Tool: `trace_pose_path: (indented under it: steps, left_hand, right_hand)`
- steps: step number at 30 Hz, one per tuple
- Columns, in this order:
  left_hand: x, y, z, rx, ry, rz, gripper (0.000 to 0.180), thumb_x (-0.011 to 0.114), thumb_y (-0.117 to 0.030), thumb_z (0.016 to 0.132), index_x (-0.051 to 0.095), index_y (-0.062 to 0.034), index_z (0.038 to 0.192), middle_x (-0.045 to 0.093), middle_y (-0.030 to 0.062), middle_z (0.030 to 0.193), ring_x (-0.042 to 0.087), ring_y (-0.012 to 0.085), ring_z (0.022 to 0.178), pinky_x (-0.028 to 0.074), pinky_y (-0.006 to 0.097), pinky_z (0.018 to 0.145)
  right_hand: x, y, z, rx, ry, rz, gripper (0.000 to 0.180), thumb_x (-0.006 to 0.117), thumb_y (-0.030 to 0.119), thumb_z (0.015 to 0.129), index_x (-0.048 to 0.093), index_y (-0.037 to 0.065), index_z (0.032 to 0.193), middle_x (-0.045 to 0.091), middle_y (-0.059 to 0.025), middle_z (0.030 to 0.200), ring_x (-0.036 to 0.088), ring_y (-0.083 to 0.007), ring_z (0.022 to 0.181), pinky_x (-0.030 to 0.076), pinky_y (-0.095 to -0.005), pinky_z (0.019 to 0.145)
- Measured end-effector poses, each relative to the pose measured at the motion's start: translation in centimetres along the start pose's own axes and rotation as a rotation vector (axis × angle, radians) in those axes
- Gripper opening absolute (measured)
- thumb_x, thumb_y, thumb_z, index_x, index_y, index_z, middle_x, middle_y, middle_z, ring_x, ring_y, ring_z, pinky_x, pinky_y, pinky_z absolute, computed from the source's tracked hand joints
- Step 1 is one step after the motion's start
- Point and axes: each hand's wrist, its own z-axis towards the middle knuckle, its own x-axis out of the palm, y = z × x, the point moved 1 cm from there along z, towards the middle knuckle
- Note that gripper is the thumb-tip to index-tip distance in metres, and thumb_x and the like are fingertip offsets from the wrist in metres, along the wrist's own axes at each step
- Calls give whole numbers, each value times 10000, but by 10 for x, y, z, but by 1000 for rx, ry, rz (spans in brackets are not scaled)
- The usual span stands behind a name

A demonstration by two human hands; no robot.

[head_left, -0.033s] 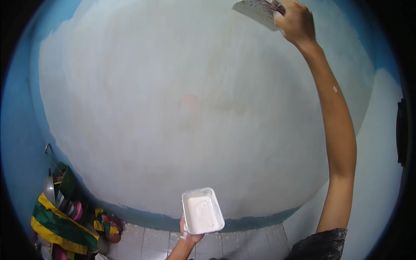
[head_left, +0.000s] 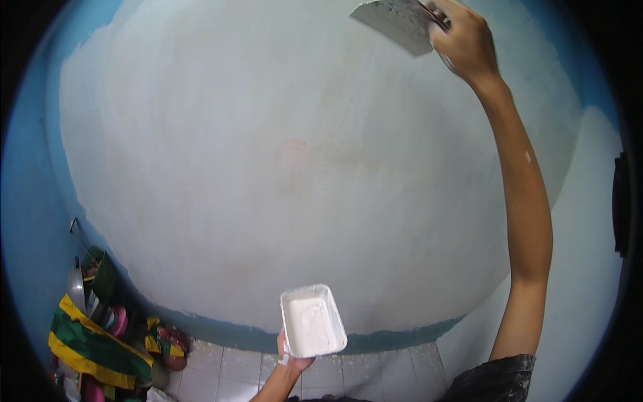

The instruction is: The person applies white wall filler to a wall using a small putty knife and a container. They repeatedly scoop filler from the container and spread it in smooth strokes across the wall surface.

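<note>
With my right arm stretched up, my right hand [head_left: 467,41] is closed round the handle of a wide putty knife [head_left: 395,24]. The blade, smeared with pale filler, points left against or just off the upper wall; which one I cannot tell. Low in the middle, my left hand [head_left: 293,358] holds a white rectangular tub [head_left: 343,338] from below and its near side. White filler [head_left: 311,328] lies in the tub, its surface uneven. A whitish coat [head_left: 221,174] covers most of the wall before me, with a faint pinkish patch [head_left: 293,154] near its middle.
Blue paint [head_left: 23,167] shows along the left and at the wall's foot. At lower left stand stacked household items: a green crate [head_left: 102,278], a metal lid [head_left: 76,293] and a green-and-yellow cloth [head_left: 100,345]. Grey tiles [head_left: 238,372] cover the floor. A dark object [head_left: 621,204] is at far right.
The putty knife and my right hand have shifted slightly left and down across the upper wall. My left hand and the tub have risen a little.
</note>
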Motion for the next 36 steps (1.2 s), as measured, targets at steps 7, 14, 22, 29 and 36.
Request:
trace_pose_path:
  steps: [7,14,22,29,36]
  left_hand:
    - [1,6,-5,46,11,21,532,314,-404,1013,445,-90,1422,536,129,1386,530,338,1260,406,539,1082]
    - [31,7,-7,145,-12,162,603,272,-454,1015,361,-76,1475,467,138,1455,497,311,1305,404,478,1106]
    - [6,6,2,128,26,109,619,298,-438,995,349,-54,1478,460,152,1455,481,324,1316,398,484,1106]
    - [-7,5,3,-6,-47,109,630,329,-451,968,397,-54,1452,500,160,1416,535,323,1262,459,488,1051]
    - [-17,2,-2,-92,-105,108,613,383,-452,947,445,-65,1418,556,160,1355,579,311,1208,474,476,1040]
  right_hand:
    - [-57,142,-195,68,545,670,412,588,-68,707,630,-10,1112,696,-188,922,676,-358,744,552,-409,684]
    - [-84,242,-272,477,793,728,274,647,-6,775,646,-25,1048,673,-189,776,680,-303,644,522,-333,580]
    - [-51,257,-298,938,1036,729,197,608,13,778,622,-36,968,659,-181,746,677,-309,655,522,-335,640]
    - [-53,239,-324,541,896,929,197,637,-37,697,619,-13,892,671,-169,845,672,-355,897,498,-478,969]
    - [-61,229,-347,180,904,906,138,698,4,706,647,12,834,697,-113,883,646,-332,1087,466,-537,1008]
